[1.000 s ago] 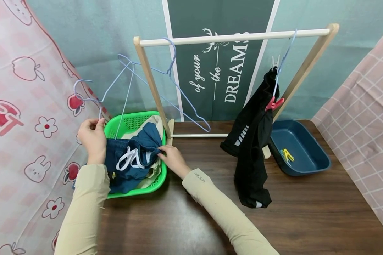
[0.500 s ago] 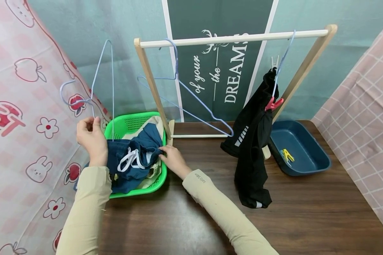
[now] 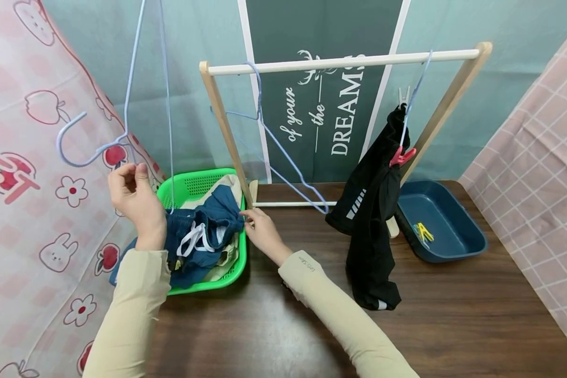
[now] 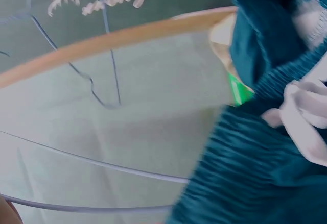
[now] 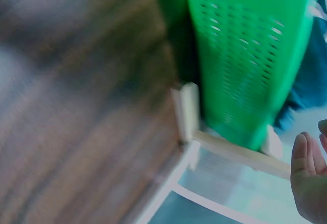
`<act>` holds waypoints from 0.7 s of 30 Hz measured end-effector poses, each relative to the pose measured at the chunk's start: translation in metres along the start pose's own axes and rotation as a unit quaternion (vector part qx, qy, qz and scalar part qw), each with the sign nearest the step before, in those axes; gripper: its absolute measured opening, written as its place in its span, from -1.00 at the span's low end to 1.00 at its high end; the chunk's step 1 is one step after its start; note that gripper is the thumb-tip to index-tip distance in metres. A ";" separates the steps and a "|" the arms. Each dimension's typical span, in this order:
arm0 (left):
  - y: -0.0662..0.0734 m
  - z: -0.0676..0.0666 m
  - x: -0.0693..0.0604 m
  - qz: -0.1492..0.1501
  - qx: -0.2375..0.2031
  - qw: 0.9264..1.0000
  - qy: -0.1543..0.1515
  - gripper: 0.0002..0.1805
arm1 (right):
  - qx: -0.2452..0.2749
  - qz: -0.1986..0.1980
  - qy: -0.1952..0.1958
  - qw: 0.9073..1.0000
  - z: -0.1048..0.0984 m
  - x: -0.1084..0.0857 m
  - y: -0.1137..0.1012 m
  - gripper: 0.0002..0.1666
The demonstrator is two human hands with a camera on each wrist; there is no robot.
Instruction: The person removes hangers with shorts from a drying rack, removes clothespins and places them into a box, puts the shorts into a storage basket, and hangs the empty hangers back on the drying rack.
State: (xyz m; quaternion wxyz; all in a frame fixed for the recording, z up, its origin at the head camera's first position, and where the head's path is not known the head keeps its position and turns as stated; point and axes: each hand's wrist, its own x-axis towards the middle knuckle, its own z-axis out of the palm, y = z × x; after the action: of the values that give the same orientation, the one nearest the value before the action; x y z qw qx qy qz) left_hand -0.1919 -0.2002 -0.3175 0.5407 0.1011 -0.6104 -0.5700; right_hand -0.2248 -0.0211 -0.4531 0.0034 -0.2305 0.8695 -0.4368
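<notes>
Clock directions are from the basket in the head view. At 10 o'clock the left hand has its fingers curled, thumb and forefinger pinching a hanger near its neck. The hook points to 9 o'clock; the wire leaves the top of the view and comes back down to the waistband of the shorts. Whether it ends inside or behind the waistband, I cannot tell.

The blue shorts lie in the basket, on pale cloth, one part over the rim at 8 o'clock, their white drawstring on top. At 3 o'clock the right hand pinches their edge, fingers nearly closed.

The rack stands on the worktop towards 2 o'clock. A second hanger hangs near its basket end; black trousers hang at the other, with a pink peg. Farther out at 3 o'clock, a tub holds a yellow peg.
</notes>
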 end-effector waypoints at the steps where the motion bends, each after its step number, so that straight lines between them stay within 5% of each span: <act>1: 0.004 0.001 -0.002 0.001 -0.004 1.000 -0.002 -0.94 | 0.003 -0.006 -0.001 1.000 -0.006 -0.001 -0.003 -0.64; 11: 0.037 0.007 -0.018 -0.006 -0.022 1.000 -0.020 -0.97 | -0.007 -0.070 -0.055 0.996 -0.091 -0.022 -0.054 -0.70; 16: 0.044 0.009 -0.021 0.005 -0.065 0.998 -0.023 -0.94 | 0.027 -0.122 0.040 0.991 -0.142 -0.044 -0.078 -0.73; 21: 0.057 0.015 -0.028 0.006 -0.135 0.990 -0.033 -0.92 | 0.116 -0.168 0.174 0.963 -0.195 -0.070 -0.089 -0.78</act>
State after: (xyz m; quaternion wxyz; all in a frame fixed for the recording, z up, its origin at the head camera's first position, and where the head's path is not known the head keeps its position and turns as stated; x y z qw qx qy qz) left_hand -0.1649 -0.1519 -0.2831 0.5318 0.0044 -0.5459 -0.6474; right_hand -0.1670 0.1092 -0.2788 -0.1947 -0.2919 0.7486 -0.5625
